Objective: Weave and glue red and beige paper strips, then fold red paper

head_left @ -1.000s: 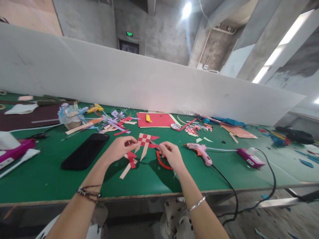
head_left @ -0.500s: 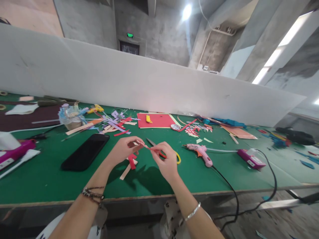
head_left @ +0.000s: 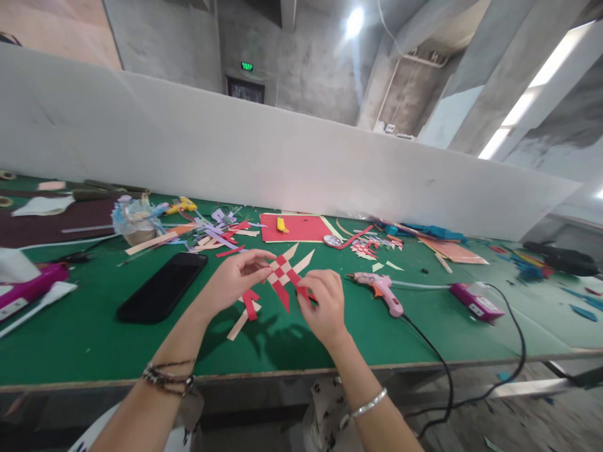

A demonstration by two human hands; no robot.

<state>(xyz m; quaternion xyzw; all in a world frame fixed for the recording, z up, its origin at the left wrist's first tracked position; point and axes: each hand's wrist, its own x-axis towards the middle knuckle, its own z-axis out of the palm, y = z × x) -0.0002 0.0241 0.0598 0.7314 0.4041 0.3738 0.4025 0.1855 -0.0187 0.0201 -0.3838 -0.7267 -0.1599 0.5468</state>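
Observation:
Between my hands, above the table, is a woven paper fish of red and pale-peach strips in a checkered pattern, with pointed strip ends sticking out. My left hand pinches its left edge between thumb and fingers. On the other side my right hand is closed on a red strip end at the lower right. Below my left hand lie loose red and peach paper strips. The scissors seen earlier are almost wholly hidden behind the woven piece and my right hand.
A black phone lies left of my hands. To the right are a pink glue gun and a purple power strip, with cables running off the edge. Paper scraps, red sheets and a yellow cutter lie behind.
The woven piece has turned from edge-on to show its checkered face. My right hand has shifted slightly right and down, and the scissors have become covered.

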